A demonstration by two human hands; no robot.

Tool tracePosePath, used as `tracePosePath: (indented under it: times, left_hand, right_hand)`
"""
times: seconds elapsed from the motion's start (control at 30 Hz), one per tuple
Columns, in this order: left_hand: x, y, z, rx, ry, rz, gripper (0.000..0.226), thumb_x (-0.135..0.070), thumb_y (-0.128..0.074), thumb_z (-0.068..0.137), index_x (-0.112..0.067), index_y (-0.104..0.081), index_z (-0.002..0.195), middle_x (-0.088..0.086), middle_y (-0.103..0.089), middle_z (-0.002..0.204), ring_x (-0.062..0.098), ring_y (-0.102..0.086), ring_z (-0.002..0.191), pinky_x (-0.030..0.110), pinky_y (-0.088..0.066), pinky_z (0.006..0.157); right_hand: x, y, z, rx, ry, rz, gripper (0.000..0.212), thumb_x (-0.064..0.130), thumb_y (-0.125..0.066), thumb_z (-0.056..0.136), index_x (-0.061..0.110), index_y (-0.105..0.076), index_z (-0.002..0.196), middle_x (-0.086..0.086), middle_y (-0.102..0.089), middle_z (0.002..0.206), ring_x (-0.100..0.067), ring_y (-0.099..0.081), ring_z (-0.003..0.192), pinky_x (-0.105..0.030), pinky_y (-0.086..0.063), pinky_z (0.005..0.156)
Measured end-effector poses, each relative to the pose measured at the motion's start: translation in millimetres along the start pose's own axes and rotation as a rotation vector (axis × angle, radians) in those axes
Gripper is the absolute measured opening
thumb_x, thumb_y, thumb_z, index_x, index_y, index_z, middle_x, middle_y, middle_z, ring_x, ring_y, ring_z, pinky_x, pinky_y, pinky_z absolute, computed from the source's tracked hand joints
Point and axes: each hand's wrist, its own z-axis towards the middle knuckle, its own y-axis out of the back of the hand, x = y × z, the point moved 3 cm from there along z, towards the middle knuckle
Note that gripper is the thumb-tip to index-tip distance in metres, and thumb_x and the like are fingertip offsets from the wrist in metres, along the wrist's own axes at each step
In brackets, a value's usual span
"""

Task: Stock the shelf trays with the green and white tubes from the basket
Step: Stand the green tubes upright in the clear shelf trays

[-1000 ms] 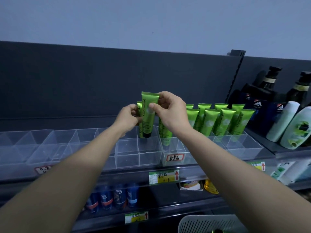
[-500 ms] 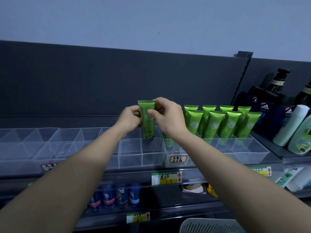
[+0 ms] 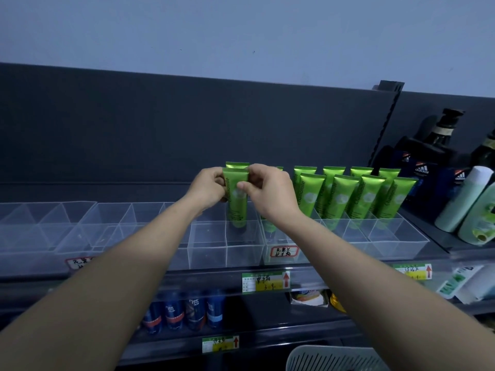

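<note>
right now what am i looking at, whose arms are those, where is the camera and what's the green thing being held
There is no machine here: these are a person's two bare arms. The single picture comes from a wide-angle camera worn on the person's head, looking forward and down at a shop shelf. The left hand and the right hand together pinch the top of one green tube, which is upright with its lower end inside a compartment of a clear plastic tray. A second tube shows just behind it. To the right, more green tubes stand in rows in neighbouring compartments, then larger bottles. The shelf below holds blue cans, and a pale basket shows at the bottom edge.
</note>
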Motion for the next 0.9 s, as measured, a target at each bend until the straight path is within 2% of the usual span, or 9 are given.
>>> tracePosePath:
  times: [0.1,0.23,0.4,0.53,0.67,0.7,0.8,0.9]
  left_hand:
    - [0,1,0,0.000,0.009,-0.005,0.025,0.016,-0.058,0.078,-0.009,-0.061,0.076,0.019,-0.058,0.079,0.026,-0.057,0.076,0.057,-0.055,0.078]
    - [1,2,-1,0.007,0.016,0.006,0.021,0.017,-0.057,0.077,0.004,-0.063,0.093,0.017,-0.055,0.074,0.024,-0.055,0.075,0.053,-0.054,0.082]
    - [1,3,0,0.001,0.003,0.006,0.023,0.017,-0.057,0.078,0.000,-0.065,0.091,0.016,-0.052,0.077,0.024,-0.055,0.075,0.051,-0.055,0.081]
    - [0,0,-2,-0.013,-0.003,-0.012,0.027,0.018,-0.056,0.077,-0.008,-0.064,0.079,0.014,-0.053,0.071,0.023,-0.055,0.072,0.048,-0.056,0.077]
    - [0,0,-3,-0.010,0.007,0.012,0.029,0.018,-0.055,0.078,-0.009,-0.063,0.077,-0.005,-0.054,0.052,0.017,-0.053,0.062,0.044,-0.055,0.076]
    - [0,1,-3,-0.011,0.008,0.019,0.029,0.018,-0.055,0.078,-0.010,-0.063,0.077,-0.004,-0.054,0.053,0.016,-0.053,0.061,0.044,-0.055,0.077]
    - [0,3,-4,-0.006,0.007,0.018,0.028,0.017,-0.058,0.076,-0.010,-0.063,0.078,0.014,-0.056,0.073,0.023,-0.056,0.071,0.045,-0.055,0.078]
    - [-1,6,-6,-0.011,0.005,0.021,0.026,0.016,-0.060,0.076,-0.009,-0.063,0.080,0.015,-0.060,0.076,0.024,-0.059,0.070,0.044,-0.055,0.077]
  right_hand:
    - [-5,-6,-2,0.013,-0.033,0.017,0.020,0.019,-0.073,0.081,0.013,-0.070,0.100,-0.003,-0.073,0.089,-0.021,-0.067,0.085,-0.036,-0.053,0.081]
    - [-11,-8,-5,0.008,-0.080,0.033,0.018,0.017,-0.071,0.084,0.015,-0.062,0.099,-0.001,-0.071,0.086,-0.021,-0.065,0.083,-0.035,-0.052,0.079]
    - [-12,-9,-4,0.002,-0.116,0.068,0.014,0.014,-0.069,0.084,0.017,-0.061,0.095,0.001,-0.072,0.085,-0.020,-0.067,0.081,-0.040,-0.055,0.078]
    - [-15,-12,-6,-0.002,-0.149,0.101,0.014,0.014,-0.068,0.085,0.019,-0.062,0.097,0.001,-0.073,0.087,-0.022,-0.068,0.082,-0.046,-0.057,0.077]
    - [-15,-10,-11,-0.003,-0.156,0.092,0.015,0.017,-0.067,0.087,0.020,-0.063,0.101,0.000,-0.073,0.092,-0.022,-0.069,0.080,-0.043,-0.056,0.078]
    - [-14,-9,-12,-0.006,-0.150,0.090,0.015,0.017,-0.067,0.087,0.019,-0.064,0.102,0.000,-0.073,0.093,-0.021,-0.068,0.079,-0.043,-0.056,0.078]
    - [-12,-5,-17,-0.015,-0.151,0.073,0.021,0.019,-0.068,0.087,0.017,-0.065,0.107,-0.001,-0.073,0.098,-0.020,-0.069,0.081,-0.041,-0.056,0.081]
    - [-12,-2,-20,-0.027,-0.159,0.032,0.027,0.021,-0.069,0.087,0.016,-0.065,0.113,-0.002,-0.073,0.101,-0.018,-0.069,0.088,-0.037,-0.055,0.086]
